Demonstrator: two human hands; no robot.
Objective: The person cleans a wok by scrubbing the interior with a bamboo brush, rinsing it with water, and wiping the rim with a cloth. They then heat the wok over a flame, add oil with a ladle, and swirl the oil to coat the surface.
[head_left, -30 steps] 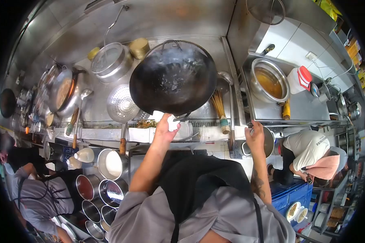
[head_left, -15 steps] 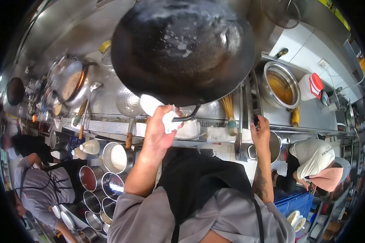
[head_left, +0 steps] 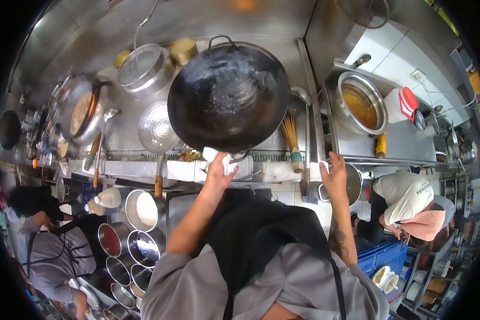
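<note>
My left hand (head_left: 218, 173) grips the near loop handle of a large black wok (head_left: 226, 114) through a folded white cloth (head_left: 212, 154). The wok's inside looks wet, with whitish specks and a sheen towards the far side. Its far handle points to the back wall. By the counter's front edge is my right hand (head_left: 334, 176), fingers curved and apart, with nothing visible gripped. Left of that hand are a long-handled ladle (head_left: 306, 138) and a bamboo brush (head_left: 292, 136).
A perforated skimmer (head_left: 158, 127) lies left of the wok, in front of a metal pot (head_left: 145, 72). To the right stands a steel bowl of amber liquid (head_left: 361, 104) beside a red-lidded container (head_left: 402, 105). Several pots (head_left: 142, 209) stand low left. Other people (head_left: 408, 200) are on both sides.
The wok has come down and away from the camera to the stove, held by my left hand. My right hand has moved slightly left and down.
</note>
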